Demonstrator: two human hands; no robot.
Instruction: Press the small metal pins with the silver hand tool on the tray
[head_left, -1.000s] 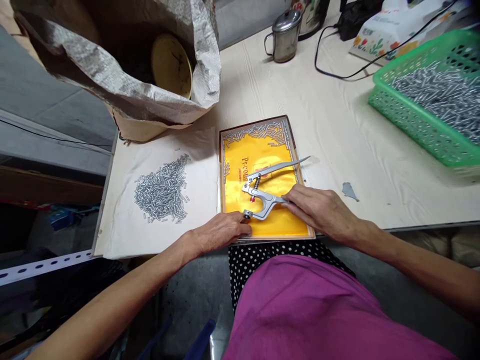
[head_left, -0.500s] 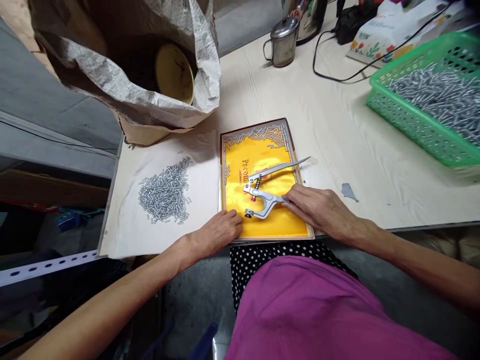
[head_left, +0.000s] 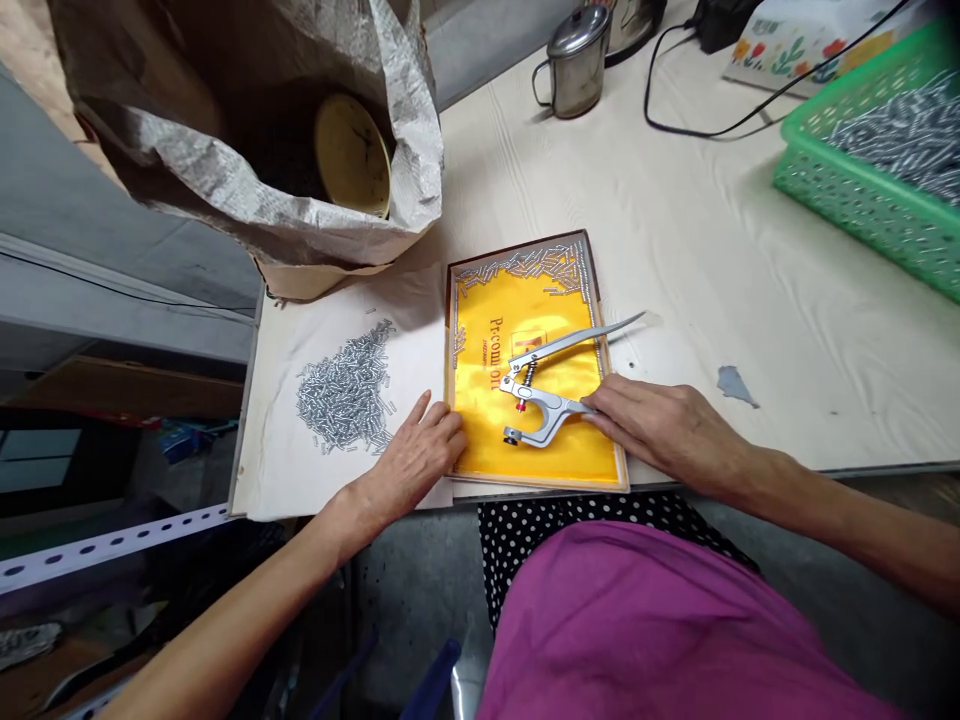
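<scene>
A shallow tray (head_left: pixel 622 476) with a yellow sheet (head_left: pixel 480 440) inside lies at the table's front edge. Small metal pins (head_left: pixel 536 264) are strewn along its far side and edges. Over the sheet is a grey plier-like tool (head_left: pixel 551 415), its jaws toward the left. My right hand (head_left: pixel 652 420) is closed on the end of the tool's lower handle, while the upper handle stands apart. At the tray's left edge rests my left hand (head_left: pixel 424 440), fingers bent; what they hold, if anything, is hidden. Left of it a pile of metal pins (head_left: pixel 345 390) lies on white paper (head_left: pixel 277 480).
A large lined sack (head_left: pixel 300 235) with a yellow bowl (head_left: pixel 352 155) inside stands at the back left. Further back are a metal mug (head_left: pixel 577 65) and a black cable (head_left: pixel 697 133). At the right is a green basket (head_left: pixel 847 200) of metal pins. A grey scrap (head_left: pixel 735 386) lies nearby.
My left hand has shifted left from the sheet's front corner to the tray's left edge, nearer the pile. My right hand still grips the tool. The whole view has shifted somewhat.
</scene>
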